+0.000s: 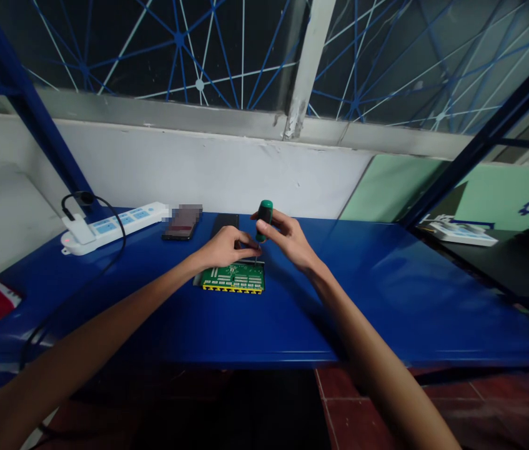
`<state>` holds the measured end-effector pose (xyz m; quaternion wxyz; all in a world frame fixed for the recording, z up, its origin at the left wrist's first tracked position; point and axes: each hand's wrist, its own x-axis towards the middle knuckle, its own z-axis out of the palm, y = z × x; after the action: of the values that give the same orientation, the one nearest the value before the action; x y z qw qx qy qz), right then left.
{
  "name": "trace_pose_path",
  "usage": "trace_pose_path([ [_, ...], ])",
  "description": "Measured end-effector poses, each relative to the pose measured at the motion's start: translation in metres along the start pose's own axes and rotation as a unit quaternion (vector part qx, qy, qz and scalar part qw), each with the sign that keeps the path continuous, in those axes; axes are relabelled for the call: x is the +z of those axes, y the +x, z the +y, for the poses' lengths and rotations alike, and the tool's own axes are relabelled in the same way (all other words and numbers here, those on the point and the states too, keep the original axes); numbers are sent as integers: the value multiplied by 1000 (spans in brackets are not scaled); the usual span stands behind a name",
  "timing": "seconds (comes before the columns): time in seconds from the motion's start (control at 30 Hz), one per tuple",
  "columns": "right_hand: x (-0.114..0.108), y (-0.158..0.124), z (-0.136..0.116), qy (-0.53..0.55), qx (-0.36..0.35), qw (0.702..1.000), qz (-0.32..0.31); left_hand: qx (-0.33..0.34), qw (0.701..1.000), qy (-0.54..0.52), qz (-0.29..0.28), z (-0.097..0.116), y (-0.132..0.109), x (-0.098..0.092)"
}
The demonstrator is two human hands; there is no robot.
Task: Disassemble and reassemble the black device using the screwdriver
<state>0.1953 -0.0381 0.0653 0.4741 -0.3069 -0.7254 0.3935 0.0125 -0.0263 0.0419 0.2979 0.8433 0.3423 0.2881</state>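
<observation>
My right hand (286, 234) is closed around the green and black handle of a screwdriver (265, 219). The screwdriver stands nearly upright, its thin shaft pointing down at the back right of a green circuit board (233, 275). Along the board's front edge runs a row of yellow ports (232, 289). My left hand (227, 247) is over the board's back edge, its fingers pinched together beside the shaft. Whatever lies between those fingertips is too small to make out. Behind the left hand, a dark flat object (225, 221) is partly hidden.
The board rests on a blue table (292, 331). Left of it are a phone (182, 222) and a white power strip (114, 226) with a plugged-in black cable (121, 244). Blue metal posts (44, 125) rise at both sides. A white device (465, 234) sits far right.
</observation>
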Motion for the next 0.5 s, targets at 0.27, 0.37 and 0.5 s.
trace_pose_path([
  [0.27, 0, 2, 8, 12, -7, 999, 38, 38, 999, -19, -15, -3, -3, 1],
  [0.37, 0, 2, 7, 24, -3, 999, 31, 29, 999, -28, -15, -6, -5, 2],
  [0.5, 4, 0, 7, 14, -1, 1000, 17, 11, 999, -30, 19, -8, -6, 7],
])
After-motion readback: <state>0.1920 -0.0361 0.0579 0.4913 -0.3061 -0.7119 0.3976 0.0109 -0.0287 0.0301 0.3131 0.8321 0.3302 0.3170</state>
